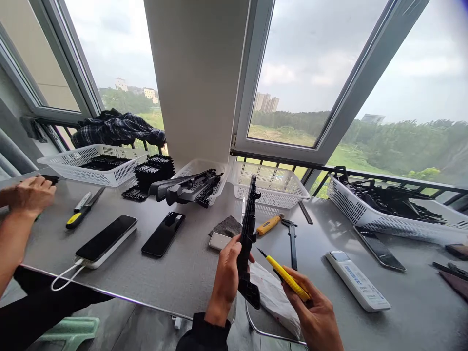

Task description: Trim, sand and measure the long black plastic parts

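Note:
My left hand (226, 275) is closed round a long black plastic part (247, 229), held upright in front of me over the table's near edge. My right hand (314, 312) grips a yellow utility knife (287, 278), its blade tip pointing up-left toward the black part, a short gap away. A white plastic bag (272, 292) lies on the table beneath both hands.
On the grey table (175, 278): two phones (164, 233), a power bank with cable (106, 241), a white remote (356, 280), another yellow knife (268, 225), a grey cloth (228, 225). White baskets (272, 183) of black parts line the window. Another person's hand (27, 195) rests at left.

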{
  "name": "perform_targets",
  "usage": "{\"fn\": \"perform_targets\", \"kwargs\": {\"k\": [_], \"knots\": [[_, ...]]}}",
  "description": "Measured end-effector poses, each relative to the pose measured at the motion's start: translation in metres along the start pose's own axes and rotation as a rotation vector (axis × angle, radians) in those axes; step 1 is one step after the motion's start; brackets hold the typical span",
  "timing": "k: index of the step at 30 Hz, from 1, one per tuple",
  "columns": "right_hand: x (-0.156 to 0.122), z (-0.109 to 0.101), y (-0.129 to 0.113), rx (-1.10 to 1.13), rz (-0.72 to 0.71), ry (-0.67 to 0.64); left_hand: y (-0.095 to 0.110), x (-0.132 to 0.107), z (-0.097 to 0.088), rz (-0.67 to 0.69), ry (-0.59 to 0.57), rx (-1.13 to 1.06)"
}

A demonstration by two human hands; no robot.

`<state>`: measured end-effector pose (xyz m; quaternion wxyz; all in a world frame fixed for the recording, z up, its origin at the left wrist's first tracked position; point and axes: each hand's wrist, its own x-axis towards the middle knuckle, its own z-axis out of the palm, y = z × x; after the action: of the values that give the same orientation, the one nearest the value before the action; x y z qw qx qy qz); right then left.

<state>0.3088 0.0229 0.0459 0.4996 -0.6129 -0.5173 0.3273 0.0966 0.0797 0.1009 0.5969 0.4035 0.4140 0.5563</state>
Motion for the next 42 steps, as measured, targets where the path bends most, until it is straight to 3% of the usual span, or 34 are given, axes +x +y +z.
{"fn": "perform_targets", "kwargs": {"k": [6, 15, 18, 26, 33, 42], "knots": [[0.001, -0.013, 0.007, -0.039, 0.013, -0.150, -0.006, 0.002, -0.001, -0.010, 0.050, -0.064], [-0.003, -0.006, -0.013, -0.084, 0.024, 0.010, -0.006, 0.003, -0.007, -0.038, -0.009, -0.058], [-0.001, -0.010, -0.010, -0.098, 0.013, -0.023, -0.009, 0.005, -0.007, -0.040, -0.004, -0.082], [-0.002, -0.018, -0.005, -0.091, 0.011, -0.090, -0.014, 0.005, -0.001, -0.063, 0.084, -0.230], [-0.007, -0.008, -0.011, -0.078, -0.011, -0.018, -0.022, 0.001, 0.018, 0.003, 0.243, -0.272], [0.001, -0.017, 0.010, -0.086, 0.021, 0.006, -0.030, 0.013, 0.021, 0.032, 0.278, -0.335]]}}
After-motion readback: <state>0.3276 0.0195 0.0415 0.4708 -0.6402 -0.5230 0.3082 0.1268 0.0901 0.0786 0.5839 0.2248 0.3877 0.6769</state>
